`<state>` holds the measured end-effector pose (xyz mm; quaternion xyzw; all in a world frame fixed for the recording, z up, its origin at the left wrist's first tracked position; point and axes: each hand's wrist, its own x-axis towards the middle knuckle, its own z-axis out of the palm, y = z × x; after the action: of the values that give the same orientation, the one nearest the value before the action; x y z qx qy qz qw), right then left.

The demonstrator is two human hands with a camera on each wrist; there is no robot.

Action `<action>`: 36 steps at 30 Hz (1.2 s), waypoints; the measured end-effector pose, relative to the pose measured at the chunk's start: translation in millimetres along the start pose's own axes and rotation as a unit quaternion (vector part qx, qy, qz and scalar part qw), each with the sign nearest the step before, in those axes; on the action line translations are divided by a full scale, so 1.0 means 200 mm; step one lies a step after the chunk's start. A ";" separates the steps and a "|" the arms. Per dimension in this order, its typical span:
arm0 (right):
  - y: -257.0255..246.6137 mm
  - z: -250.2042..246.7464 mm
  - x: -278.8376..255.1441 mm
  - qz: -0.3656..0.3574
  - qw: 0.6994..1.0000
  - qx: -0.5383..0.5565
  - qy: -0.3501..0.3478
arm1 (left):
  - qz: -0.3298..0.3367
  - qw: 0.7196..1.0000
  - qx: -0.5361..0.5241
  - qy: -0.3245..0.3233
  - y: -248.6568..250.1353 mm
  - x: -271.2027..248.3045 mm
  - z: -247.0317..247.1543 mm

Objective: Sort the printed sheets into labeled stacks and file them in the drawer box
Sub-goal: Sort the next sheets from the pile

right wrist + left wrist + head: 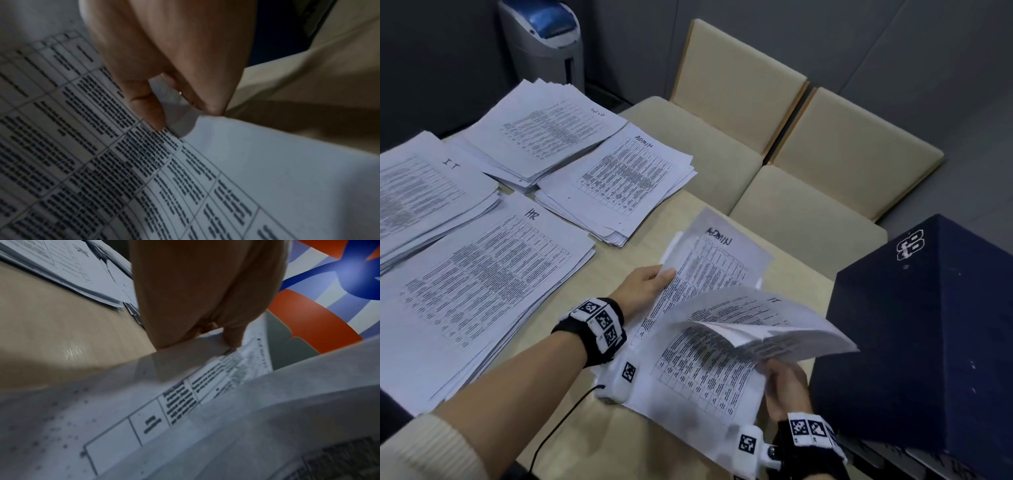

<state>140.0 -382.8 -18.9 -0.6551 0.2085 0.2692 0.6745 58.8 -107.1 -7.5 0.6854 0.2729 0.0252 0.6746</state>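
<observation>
My left hand pinches the left edge of a printed sheet marked ADMIN, held just above the table. The left wrist view shows the thumb on top of that sheet. My right hand grips a loose bundle of sheets by its right edge. The upper ones, one marked IT, curl upward. The thumb and a finger pinch the paper in the right wrist view. A dark blue box stands right of my hands.
Sorted stacks lie on the wooden table: IT at far left, HR in front, ADMIN in the middle, and one more stack behind. Cream chairs stand past the table's far edge. A grey-blue machine stands behind.
</observation>
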 end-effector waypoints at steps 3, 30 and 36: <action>-0.02 0.03 -0.01 -0.015 1.000 -0.005 -0.018 | -0.026 0.998 0.030 -0.042 0.04 -0.05 0.03; -0.44 0.42 -0.23 -0.297 0.953 -0.054 -0.015 | 0.154 0.981 -0.070 0.090 0.40 -0.03 -0.07; -0.28 0.48 -0.18 -0.325 0.926 -0.167 -0.095 | 0.103 0.988 -0.038 0.109 0.30 -0.05 -0.15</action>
<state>141.8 -290.7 52.1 -0.7612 -0.1289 0.1268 0.6228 58.7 -81.2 54.7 0.6768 0.2715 0.1791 0.6604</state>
